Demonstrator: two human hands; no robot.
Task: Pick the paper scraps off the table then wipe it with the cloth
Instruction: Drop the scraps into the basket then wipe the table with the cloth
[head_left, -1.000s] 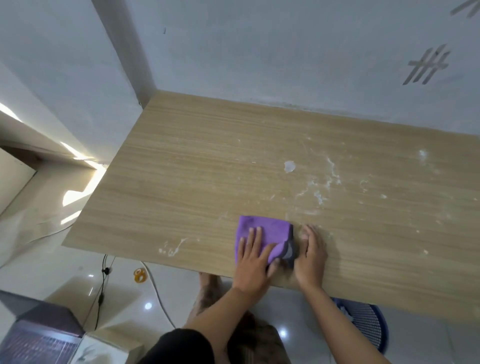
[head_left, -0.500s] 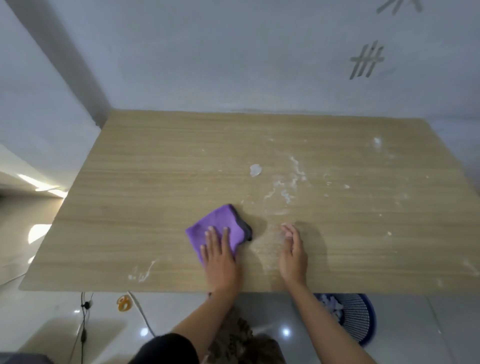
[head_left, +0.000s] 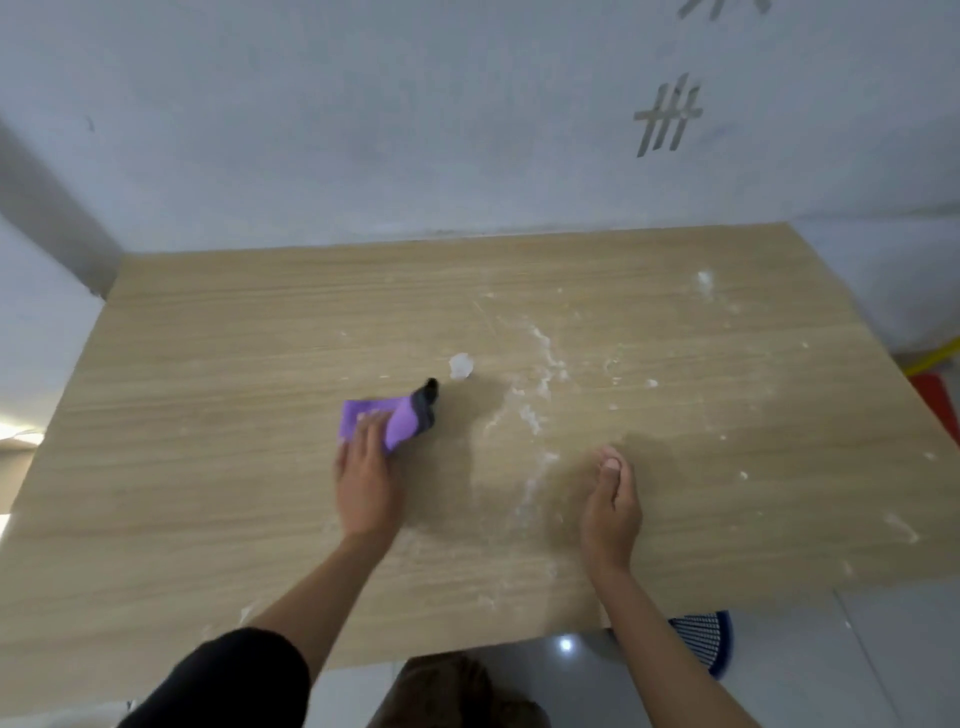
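While the left hand (head_left: 366, 483) presses the purple cloth (head_left: 395, 418) onto the worktop (head_left: 208, 364) with its fingers laid flat, a little left of the middle, the wiping looks to be under way. The cloth is bunched: one fold rides up beside the fingers and its dark corner points toward the far edge (the thumb is hidden under that fold, so I cannot tell whether it pinches). The right hand (head_left: 610, 506) is over the worktop nearer the right, loosely curled, with nothing visible in it.

A small white scrap (head_left: 461, 365) lies just beyond the cloth's dark corner, apart from it. It reads as a leftover piece of paper, so it is probably better lifted by the free right hand than pushed along by the cloth, which would likely smear or shred it.

White streaks (head_left: 540, 364) run from the middle toward the far right corner and down toward the near edge, with more specks along the right side. To clear them well, the cloth wants spreading flat under the whole palm, since a bunched wad touches only a narrow strip. Overlapping strokes drawn from the far edge toward the near one should gather the dust instead of scattering it. A blue basket (head_left: 706, 639) shows below the near edge at the right, and it seems the sensible place to sweep the crumbs into.
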